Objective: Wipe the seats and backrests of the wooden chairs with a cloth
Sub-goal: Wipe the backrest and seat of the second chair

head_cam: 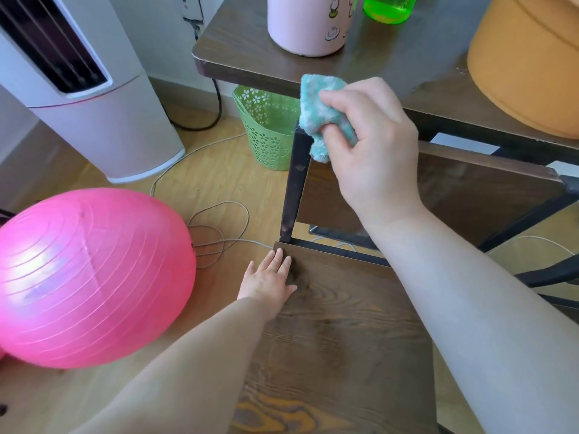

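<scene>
Head view puts the grip at about one o'clock of the frame: the right hand (369, 142) pinches a bunched teal cloth (322, 117) between thumb and curled fingers, firmly clenched around it. The cloth touches the top corner of the chair's dark upright post (294, 183), where the wooden backrest panel (470, 195) begins. That panel runs off toward three o'clock, partly hidden behind the forearm.

Down at seven o'clock from the cloth, the left hand (269, 277) lies flat and open, holding nothing, its fingers pressed on the back left corner of the wooden seat (338, 339), apparently steadying the chair.

Judging by this, the step in hand is the backrest, starting at its left end. The next move calls for spreading the cloth flatter and drawing it along the top edge and face of the panel toward three o'clock, while the left hand braces the seat.

Farther out, a table (244, 54) stands at twelve o'clock with a pink bottle (307, 23) on it, a green basket (269, 130) beneath, and a pink ball (91, 277) at nine o'clock.
</scene>
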Demonstrator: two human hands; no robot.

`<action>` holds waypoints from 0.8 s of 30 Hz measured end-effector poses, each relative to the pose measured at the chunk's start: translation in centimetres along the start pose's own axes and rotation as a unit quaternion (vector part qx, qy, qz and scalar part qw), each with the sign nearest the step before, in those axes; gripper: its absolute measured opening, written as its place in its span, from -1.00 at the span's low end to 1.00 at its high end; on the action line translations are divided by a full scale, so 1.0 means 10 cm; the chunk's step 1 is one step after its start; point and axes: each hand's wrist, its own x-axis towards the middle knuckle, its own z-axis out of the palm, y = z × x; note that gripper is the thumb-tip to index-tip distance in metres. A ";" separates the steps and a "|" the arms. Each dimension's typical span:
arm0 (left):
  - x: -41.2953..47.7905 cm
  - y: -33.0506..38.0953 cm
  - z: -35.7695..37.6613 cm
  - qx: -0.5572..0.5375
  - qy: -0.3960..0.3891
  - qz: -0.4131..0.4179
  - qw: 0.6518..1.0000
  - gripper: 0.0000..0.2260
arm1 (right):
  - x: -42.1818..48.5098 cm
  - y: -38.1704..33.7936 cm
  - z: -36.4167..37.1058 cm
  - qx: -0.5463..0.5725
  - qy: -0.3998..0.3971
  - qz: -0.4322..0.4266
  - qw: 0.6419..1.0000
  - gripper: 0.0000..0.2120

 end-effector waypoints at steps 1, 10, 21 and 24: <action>0.00 -0.01 0.01 -0.001 0.003 0.001 1.000 -0.41 | -0.02 0.02 0.03 -0.010 -0.004 -0.011 1.000 -0.78; 0.00 -0.09 0.07 0.008 0.010 0.023 1.000 -0.41 | -0.23 -0.01 0.17 -0.035 -0.028 -0.015 0.999 -0.70; 0.00 -0.17 0.09 0.022 0.009 0.046 0.999 -0.40 | -0.18 -0.13 0.23 -0.085 -0.006 0.018 0.996 -0.75; 0.00 -0.17 0.09 0.026 0.008 0.047 0.999 -0.40 | -0.20 -0.14 0.22 -0.080 -0.025 0.018 0.996 -0.84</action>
